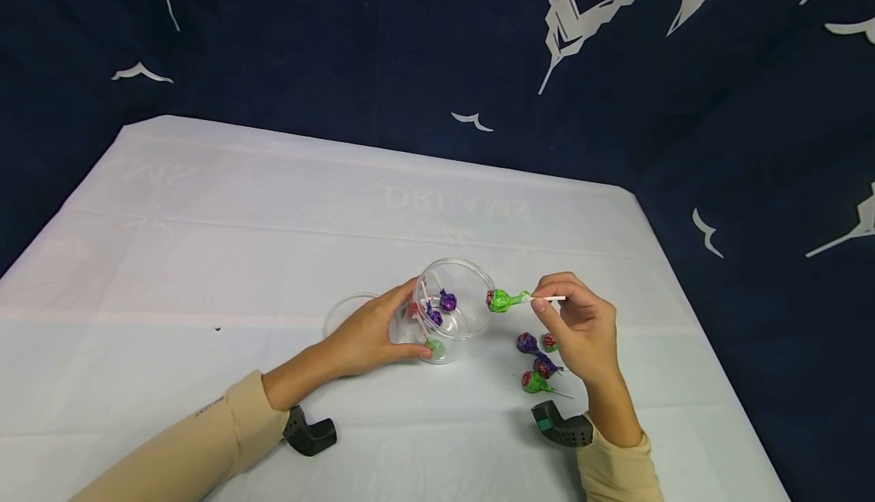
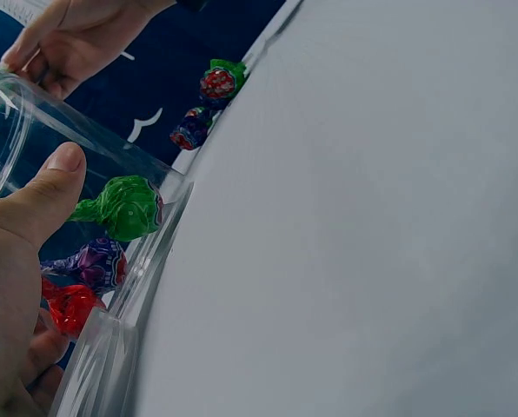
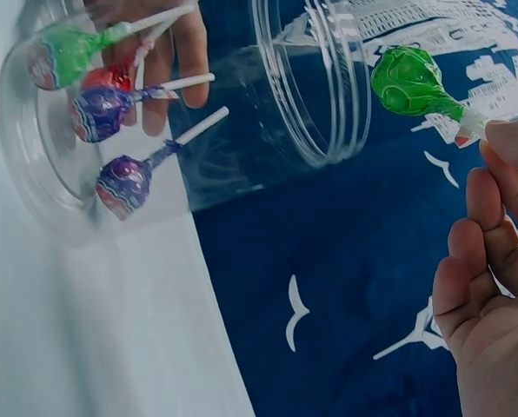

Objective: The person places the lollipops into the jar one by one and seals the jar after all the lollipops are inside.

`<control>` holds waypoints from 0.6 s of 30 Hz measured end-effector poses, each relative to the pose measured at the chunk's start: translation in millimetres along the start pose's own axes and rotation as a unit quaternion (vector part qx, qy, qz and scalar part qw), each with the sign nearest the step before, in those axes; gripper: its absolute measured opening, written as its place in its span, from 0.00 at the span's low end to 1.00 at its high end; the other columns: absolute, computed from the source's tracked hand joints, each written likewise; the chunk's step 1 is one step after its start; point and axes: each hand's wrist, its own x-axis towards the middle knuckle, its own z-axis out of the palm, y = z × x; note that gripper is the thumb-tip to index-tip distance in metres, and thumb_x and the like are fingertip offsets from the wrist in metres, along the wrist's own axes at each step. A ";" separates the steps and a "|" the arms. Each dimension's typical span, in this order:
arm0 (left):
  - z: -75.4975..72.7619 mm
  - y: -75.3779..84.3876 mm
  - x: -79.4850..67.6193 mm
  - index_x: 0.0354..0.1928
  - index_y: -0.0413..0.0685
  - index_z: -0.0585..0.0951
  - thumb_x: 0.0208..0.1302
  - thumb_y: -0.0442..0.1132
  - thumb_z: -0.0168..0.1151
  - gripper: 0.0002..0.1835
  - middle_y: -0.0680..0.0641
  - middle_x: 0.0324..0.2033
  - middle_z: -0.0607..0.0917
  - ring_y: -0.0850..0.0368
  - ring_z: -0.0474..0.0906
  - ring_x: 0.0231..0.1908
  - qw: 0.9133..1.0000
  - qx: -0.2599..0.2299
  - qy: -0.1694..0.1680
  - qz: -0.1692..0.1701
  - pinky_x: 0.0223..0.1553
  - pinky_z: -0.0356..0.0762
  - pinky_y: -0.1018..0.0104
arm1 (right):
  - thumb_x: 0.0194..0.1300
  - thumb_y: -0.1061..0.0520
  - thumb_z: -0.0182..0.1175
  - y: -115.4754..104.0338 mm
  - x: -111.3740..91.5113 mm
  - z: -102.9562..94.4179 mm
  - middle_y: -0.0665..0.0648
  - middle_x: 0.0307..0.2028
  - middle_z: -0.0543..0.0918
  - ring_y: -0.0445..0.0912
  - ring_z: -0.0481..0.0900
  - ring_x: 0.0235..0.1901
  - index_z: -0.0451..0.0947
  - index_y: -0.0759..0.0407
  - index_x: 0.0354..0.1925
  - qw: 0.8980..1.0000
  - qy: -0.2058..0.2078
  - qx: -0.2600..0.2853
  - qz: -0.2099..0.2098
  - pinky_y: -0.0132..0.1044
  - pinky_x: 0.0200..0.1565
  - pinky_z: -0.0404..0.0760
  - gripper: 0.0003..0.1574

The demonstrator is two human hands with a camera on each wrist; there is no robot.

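Observation:
My left hand (image 1: 365, 339) grips a clear plastic jar (image 1: 472, 320) from its left side, thumb in front. The jar stands with its round mouth uncovered. Inside lie two purple lollipops (image 3: 124, 184), a green lollipop (image 2: 130, 208) and a red lollipop (image 2: 72, 308), sticks pointing toward the mouth. Between thumb and fingertips, my right hand (image 1: 581, 327) pinches another green-wrapped lollipop (image 1: 502, 301) by its white stick. Its candy end is at the right edge of the jar's mouth in the head view; the right wrist view shows it just outside the rim.
Several loose lollipops (image 1: 535, 382), purple and green, lie on the white tablecloth (image 1: 273, 259) right of the jar, near my right hand. A clear round lid (image 1: 350, 295) lies partly behind my left hand. A dark blue patterned cloth (image 1: 410, 46) hangs beyond the table.

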 end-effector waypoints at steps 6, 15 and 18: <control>0.2 0.1 0.6 0.76 0.45 0.57 0.50 0.54 0.77 0.56 0.40 0.70 0.67 0.43 0.64 0.68 1.000 0.001 0.000 -0.002 0.67 0.64 0.48 | 0.59 0.80 0.59 3.1 -0.4 6.9 0.62 0.35 0.80 0.48 0.75 0.39 0.79 0.75 0.35 1.000 -0.016 0.006 0.000 0.31 0.41 0.76 0.07; 0.1 -0.1 0.6 0.76 0.45 0.57 0.51 0.54 0.77 0.56 0.40 0.70 0.67 0.44 0.64 0.68 1.000 0.000 -0.001 -0.002 0.67 0.64 0.48 | 0.61 0.76 0.59 5.3 -0.8 5.7 0.61 0.37 0.81 0.48 0.75 0.38 0.77 0.81 0.37 0.999 0.000 0.029 -0.021 0.33 0.43 0.76 0.05; 0.1 -0.3 0.7 0.76 0.45 0.57 0.51 0.54 0.77 0.56 0.40 0.70 0.67 0.44 0.64 0.68 1.000 0.001 -0.001 0.000 0.67 0.64 0.48 | 0.60 0.77 0.58 4.8 -2.3 1.9 0.62 0.37 0.81 0.48 0.75 0.38 0.78 0.80 0.38 0.999 0.013 0.033 -0.022 0.33 0.43 0.77 0.06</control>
